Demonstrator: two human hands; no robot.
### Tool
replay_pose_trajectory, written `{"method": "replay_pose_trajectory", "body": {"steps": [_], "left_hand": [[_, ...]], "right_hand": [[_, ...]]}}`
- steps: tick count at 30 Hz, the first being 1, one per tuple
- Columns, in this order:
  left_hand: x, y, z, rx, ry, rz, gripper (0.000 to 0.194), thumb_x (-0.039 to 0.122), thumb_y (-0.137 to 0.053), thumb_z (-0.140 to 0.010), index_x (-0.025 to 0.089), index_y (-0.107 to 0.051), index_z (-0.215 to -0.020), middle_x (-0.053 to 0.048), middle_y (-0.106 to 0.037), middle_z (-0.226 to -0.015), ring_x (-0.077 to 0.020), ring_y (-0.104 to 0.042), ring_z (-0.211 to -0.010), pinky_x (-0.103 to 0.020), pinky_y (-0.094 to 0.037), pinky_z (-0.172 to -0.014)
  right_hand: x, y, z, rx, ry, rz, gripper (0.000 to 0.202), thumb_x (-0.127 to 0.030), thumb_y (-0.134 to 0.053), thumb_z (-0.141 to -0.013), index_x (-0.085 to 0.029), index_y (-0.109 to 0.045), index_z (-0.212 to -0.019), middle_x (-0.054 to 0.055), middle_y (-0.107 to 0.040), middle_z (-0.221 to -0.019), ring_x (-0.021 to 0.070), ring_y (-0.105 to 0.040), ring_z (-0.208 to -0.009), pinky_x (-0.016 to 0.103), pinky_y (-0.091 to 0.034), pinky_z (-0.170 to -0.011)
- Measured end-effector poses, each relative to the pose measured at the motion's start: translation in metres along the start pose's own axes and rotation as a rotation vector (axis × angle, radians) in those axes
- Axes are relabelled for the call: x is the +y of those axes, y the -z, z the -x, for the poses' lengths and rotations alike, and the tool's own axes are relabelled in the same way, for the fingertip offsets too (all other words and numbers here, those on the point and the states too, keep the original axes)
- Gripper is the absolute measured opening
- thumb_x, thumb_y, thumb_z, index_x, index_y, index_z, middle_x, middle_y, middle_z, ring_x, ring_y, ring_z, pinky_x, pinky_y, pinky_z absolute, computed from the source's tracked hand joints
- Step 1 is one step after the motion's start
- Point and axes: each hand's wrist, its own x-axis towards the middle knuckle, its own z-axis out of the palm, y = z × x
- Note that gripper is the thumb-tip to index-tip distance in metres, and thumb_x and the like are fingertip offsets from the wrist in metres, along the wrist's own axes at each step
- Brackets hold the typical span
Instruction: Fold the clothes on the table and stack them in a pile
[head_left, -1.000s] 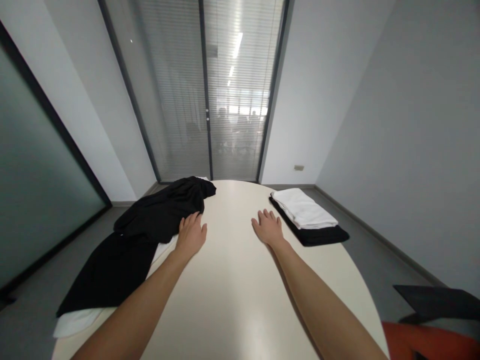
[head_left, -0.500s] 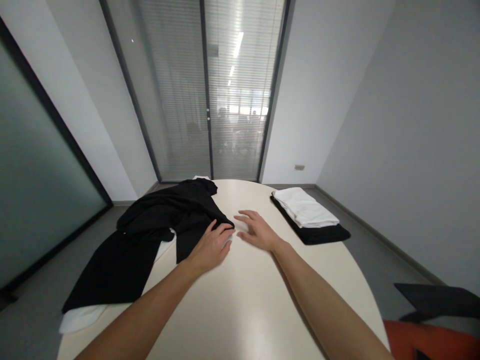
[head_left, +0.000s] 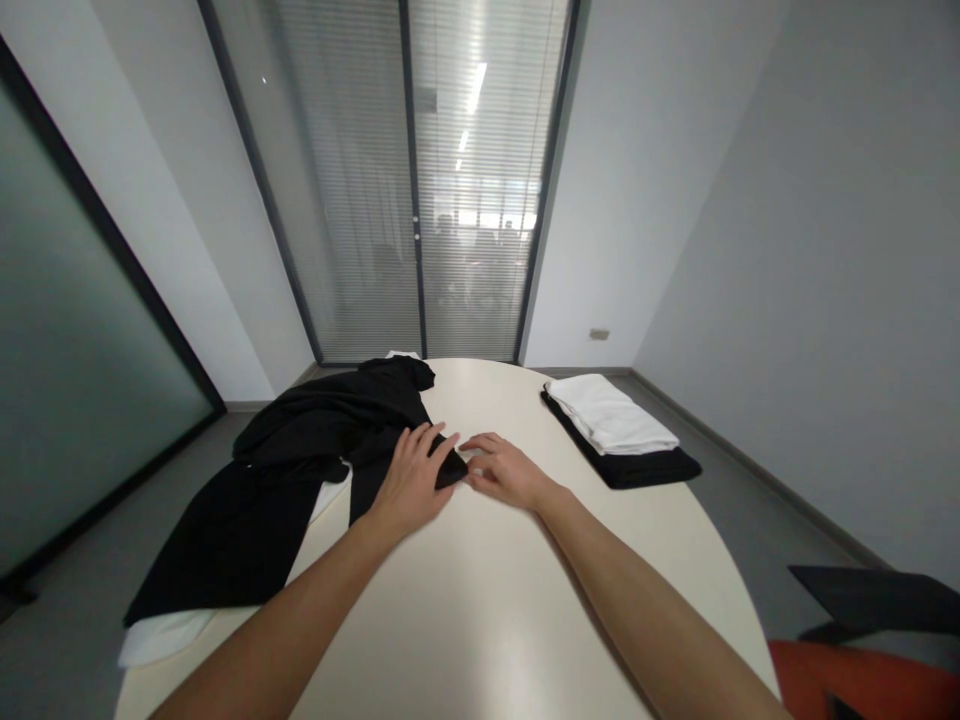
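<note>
A black garment (head_left: 330, 405), perhaps a T-shirt, lies rumpled across the left side of the table, with one part stretched toward the middle. On that part my left hand (head_left: 411, 480) rests palm down, its fingers spread. Its pointed corner (head_left: 450, 470) sticks out to the right from under that hand. My right hand (head_left: 506, 472) is at this corner, with thumb and fingers closed around its tip. The fingertips of both hands almost meet there.
White cloth (head_left: 161, 638) shows under the black fabric at the table's near left edge. On the right lies a folded white garment (head_left: 611, 415) on a folded black one (head_left: 645, 470). A red and black chair (head_left: 862, 680) stands beyond the round table's (head_left: 495, 620) right edge.
My left hand has shifted left and flattened onto the black garment. The right hand has moved slightly left and closed on its corner, which now sits a little lower.
</note>
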Motion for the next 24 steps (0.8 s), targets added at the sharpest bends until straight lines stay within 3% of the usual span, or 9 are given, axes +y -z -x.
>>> {"method": "replay_pose_trajectory", "body": {"steps": [2,4,7,11,15,19,21,24], "left_hand": [[-0.007,-0.005,0.002,0.032,0.135,-0.078,0.062,0.035,-0.067,-0.083,0.021,-0.052,-0.141,-0.016,-0.044,-0.152,-0.0422,-0.035,-0.142,-0.063,-0.025,-0.116],[-0.013,-0.007,0.003,-0.004,0.207,-0.094,0.049,0.036,-0.063,-0.088,0.02,-0.058,-0.134,-0.017,-0.053,-0.143,-0.0407,-0.045,-0.134,-0.06,-0.033,-0.111],[-0.018,-0.004,0.002,-0.07,0.212,-0.086,0.028,0.028,-0.054,-0.094,0.018,-0.067,-0.117,-0.015,-0.066,-0.121,-0.0324,-0.061,-0.111,-0.049,-0.046,-0.1],[-0.017,0.005,-0.001,-0.061,0.193,-0.039,0.022,0.021,-0.05,-0.095,0.018,-0.067,-0.109,-0.011,-0.07,-0.104,-0.0289,-0.065,-0.098,-0.043,-0.05,-0.092],[-0.01,0.004,-0.003,-0.007,0.232,0.271,0.022,0.026,-0.049,-0.097,0.022,-0.065,-0.112,-0.006,-0.073,-0.106,-0.0245,-0.068,-0.099,-0.036,-0.051,-0.092],[-0.003,0.001,-0.01,0.086,0.333,0.63,0.027,0.036,-0.05,-0.096,0.02,-0.067,-0.11,-0.005,-0.074,-0.107,-0.0226,-0.068,-0.101,-0.034,-0.051,-0.094],[-0.001,0.002,-0.014,0.187,0.395,0.752,0.032,0.04,-0.05,-0.095,0.017,-0.068,-0.108,-0.007,-0.073,-0.11,-0.0234,-0.066,-0.105,-0.035,-0.049,-0.097],[-0.002,0.006,-0.02,0.326,0.553,0.87,0.039,0.048,-0.055,-0.091,0.014,-0.069,-0.106,-0.01,-0.073,-0.11,-0.0263,-0.065,-0.107,-0.037,-0.047,-0.1]], "right_hand": [[-0.002,0.0,-0.001,0.001,-0.006,-0.011,0.01,-0.023,-0.062,-0.091,-0.023,-0.072,-0.092,0.008,-0.067,-0.118,0.0234,-0.056,-0.117,0.042,-0.045,-0.102],[-0.001,0.0,0.0,0.015,-0.032,-0.025,0.012,-0.021,-0.061,-0.09,-0.023,-0.07,-0.097,0.007,-0.068,-0.115,0.0225,-0.058,-0.114,0.041,-0.045,-0.101],[0.002,-0.001,0.002,0.043,-0.097,-0.034,0.019,-0.019,-0.059,-0.089,-0.022,-0.067,-0.106,0.008,-0.068,-0.113,0.0225,-0.059,-0.112,0.041,-0.045,-0.1],[0.007,-0.002,0.005,0.061,-0.13,-0.036,0.037,-0.021,-0.061,-0.088,-0.02,-0.061,-0.124,0.01,-0.065,-0.121,0.025,-0.057,-0.116,0.044,-0.044,-0.103],[0.008,-0.002,0.005,0.061,-0.1,-0.057,0.048,-0.028,-0.065,-0.087,-0.021,-0.058,-0.133,0.012,-0.058,-0.136,0.0268,-0.051,-0.126,0.046,-0.041,-0.108],[0.009,-0.001,0.004,0.069,-0.07,-0.161,0.027,-0.032,-0.062,-0.091,-0.022,-0.068,-0.115,0.011,-0.058,-0.138,0.0273,-0.048,-0.131,0.045,-0.037,-0.111],[0.011,0.0,0.004,0.114,-0.156,-0.267,0.024,-0.035,-0.057,-0.094,-0.021,-0.069,-0.111,0.01,-0.062,-0.131,0.0266,-0.052,-0.126,0.044,-0.04,-0.107],[0.014,-0.001,0.002,0.22,-0.373,-0.479,0.031,-0.046,-0.053,-0.096,-0.019,-0.066,-0.103,0.007,-0.069,-0.102,0.022,-0.062,-0.098,0.035,-0.048,-0.087]]}}
